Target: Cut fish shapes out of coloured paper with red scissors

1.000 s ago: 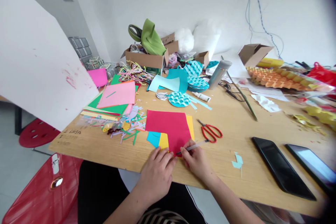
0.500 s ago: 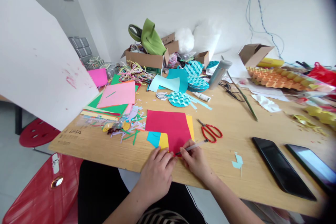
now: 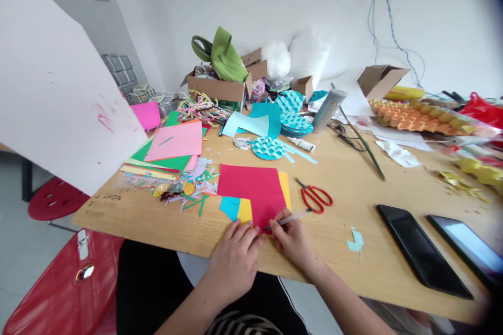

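A pen (image 3: 293, 217) is pinched in my right hand (image 3: 293, 235), its tip low on the red paper (image 3: 255, 183) near the table's front edge. Fingers extended, my left hand (image 3: 238, 256) lies over the lower left edge of that paper, close to the pen tip. From under the red sheet show yellow paper (image 3: 245, 210) and a blue piece (image 3: 230, 208). To the right lie scissors with red handles (image 3: 317, 199), apart from both hands.
Left of the red sheet are stacked coloured papers (image 3: 175, 141) and paper scraps (image 3: 198, 183). Two phones (image 3: 422, 248) rest at the right. Behind stand a grey bottle (image 3: 329, 110), a scale-patterned blue disc (image 3: 268, 148) and a cardboard box (image 3: 216, 88). A white board (image 3: 66, 78) leans in from the left.
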`<state>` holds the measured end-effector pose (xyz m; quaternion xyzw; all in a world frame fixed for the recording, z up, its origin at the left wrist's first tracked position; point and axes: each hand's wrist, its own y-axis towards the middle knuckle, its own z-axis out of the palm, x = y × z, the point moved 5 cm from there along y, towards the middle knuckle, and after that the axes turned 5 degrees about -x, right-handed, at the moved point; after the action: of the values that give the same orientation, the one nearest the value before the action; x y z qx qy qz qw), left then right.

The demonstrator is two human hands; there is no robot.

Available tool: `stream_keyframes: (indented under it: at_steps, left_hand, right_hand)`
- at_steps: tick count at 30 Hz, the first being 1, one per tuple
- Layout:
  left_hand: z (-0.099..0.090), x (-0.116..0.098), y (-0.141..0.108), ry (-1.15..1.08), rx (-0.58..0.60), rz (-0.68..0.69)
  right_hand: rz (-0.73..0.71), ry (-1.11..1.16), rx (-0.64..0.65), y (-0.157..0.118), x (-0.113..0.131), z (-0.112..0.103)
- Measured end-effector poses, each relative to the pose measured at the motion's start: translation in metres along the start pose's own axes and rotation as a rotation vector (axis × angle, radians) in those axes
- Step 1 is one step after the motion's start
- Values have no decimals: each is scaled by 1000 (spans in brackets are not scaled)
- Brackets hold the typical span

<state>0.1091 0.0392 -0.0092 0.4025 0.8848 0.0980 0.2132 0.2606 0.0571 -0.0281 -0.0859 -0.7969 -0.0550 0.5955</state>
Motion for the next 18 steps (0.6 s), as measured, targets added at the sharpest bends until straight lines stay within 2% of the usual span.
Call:
stream_keyframes:
  at_steps: [18]
  left_hand:
    - [0, 1, 0, -28, 1, -8]
  right_hand:
    - [6, -3, 2, -1, 2, 0]
